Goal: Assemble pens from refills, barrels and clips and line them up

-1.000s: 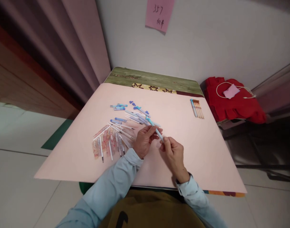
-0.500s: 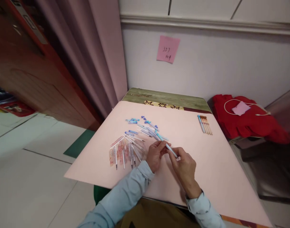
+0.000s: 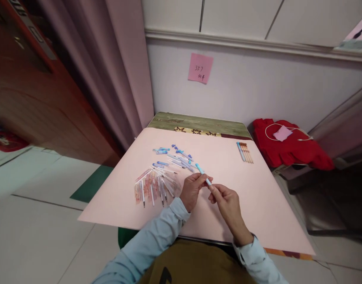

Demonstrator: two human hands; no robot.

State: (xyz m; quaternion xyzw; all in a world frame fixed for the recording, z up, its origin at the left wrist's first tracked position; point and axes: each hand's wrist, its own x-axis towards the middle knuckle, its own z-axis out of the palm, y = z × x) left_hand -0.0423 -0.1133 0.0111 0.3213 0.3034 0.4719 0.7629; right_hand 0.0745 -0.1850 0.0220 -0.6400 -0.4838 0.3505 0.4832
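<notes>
A light blue pen [image 3: 200, 169] is held between both hands above the pink sheet, tilted with its brighter blue end pointing away from me. My left hand [image 3: 192, 190] pinches it around the middle. At its near end, the fingers of my right hand [image 3: 227, 199] are closed on it, hiding the tip. Just left of the hands lie pale blue pen barrels [image 3: 181, 161], small dark blue pieces [image 3: 175, 147] and blue pen caps [image 3: 161, 150]. Closer to my left sleeve are white pen refills [image 3: 152, 193] and clear printed pen tubes [image 3: 138, 193].
Several pens [image 3: 245, 153], one blue and the others tan with brown tops, lie in a row at the right of the pink sheet [image 3: 257, 213]. Red cloth [image 3: 287, 152] with a white cable rests beyond the right edge. A pink note [image 3: 200, 68] is on the wall.
My right hand has shifted along the pen, and its fingers now cover the near end that showed before. The view has turned slightly to the right.
</notes>
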